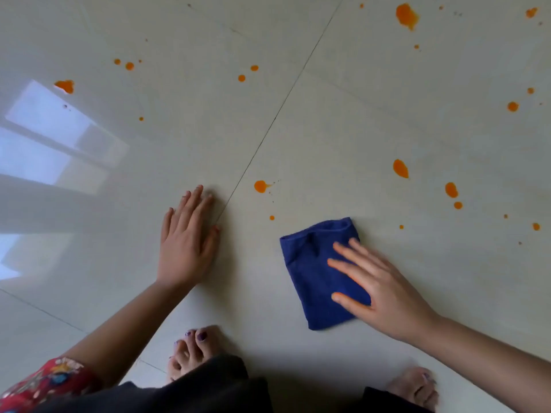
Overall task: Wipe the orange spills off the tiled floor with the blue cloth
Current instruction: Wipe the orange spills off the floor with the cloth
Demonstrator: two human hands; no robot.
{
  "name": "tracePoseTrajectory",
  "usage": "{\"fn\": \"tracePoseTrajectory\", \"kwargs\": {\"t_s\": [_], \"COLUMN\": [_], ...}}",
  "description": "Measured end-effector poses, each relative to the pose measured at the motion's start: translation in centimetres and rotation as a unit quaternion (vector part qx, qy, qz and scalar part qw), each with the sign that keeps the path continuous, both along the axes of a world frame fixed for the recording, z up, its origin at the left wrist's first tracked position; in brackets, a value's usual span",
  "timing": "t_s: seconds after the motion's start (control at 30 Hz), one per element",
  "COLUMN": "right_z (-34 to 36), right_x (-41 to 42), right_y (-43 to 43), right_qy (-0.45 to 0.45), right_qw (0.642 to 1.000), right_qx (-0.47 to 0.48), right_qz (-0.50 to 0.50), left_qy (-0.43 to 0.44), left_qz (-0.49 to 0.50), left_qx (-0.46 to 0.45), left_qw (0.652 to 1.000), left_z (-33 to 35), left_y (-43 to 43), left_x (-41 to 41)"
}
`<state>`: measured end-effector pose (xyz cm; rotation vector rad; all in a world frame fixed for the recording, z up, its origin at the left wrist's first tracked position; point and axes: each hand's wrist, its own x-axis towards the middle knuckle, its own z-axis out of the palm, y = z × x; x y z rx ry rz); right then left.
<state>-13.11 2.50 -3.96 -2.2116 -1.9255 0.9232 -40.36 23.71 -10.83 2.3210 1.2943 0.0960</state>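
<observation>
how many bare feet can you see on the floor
2. One foot is at bottom centre, below the left hand; the other foot is at bottom right, under the right forearm. Dark trouser legs cover part of both.

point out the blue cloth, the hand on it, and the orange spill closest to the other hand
blue cloth (pixel 307 263): head view, bare fabric left of the fingers
right hand (pixel 384 293): head view, back of the hand
orange spill (pixel 260 186): head view, middle of the blob
</observation>
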Motion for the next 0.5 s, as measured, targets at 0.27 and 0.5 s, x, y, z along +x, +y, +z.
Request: {"fn": "tracePoseTrajectory", "kwargs": {"t_s": [0.27, 0.5], "right_z": [-7.2, -8.2], "right_x": [-4.8, -1.9], "right_y": [0.9, 7.6], "right_qy": [-0.182, -0.128], "right_qw": [0.981, 0.977], "right_qx": [0.050, 0.160], "right_qz": [0.054, -0.051], "left_qy": [0.076, 0.090], "left_qz": [-0.010, -0.011], "left_qx": [0.054, 0.058], "left_qw": [0.996, 0.994], "left_z": [-1.1, -1.5], "left_y": [0.7, 0.7], "left_x": [0.2, 0.6]}}
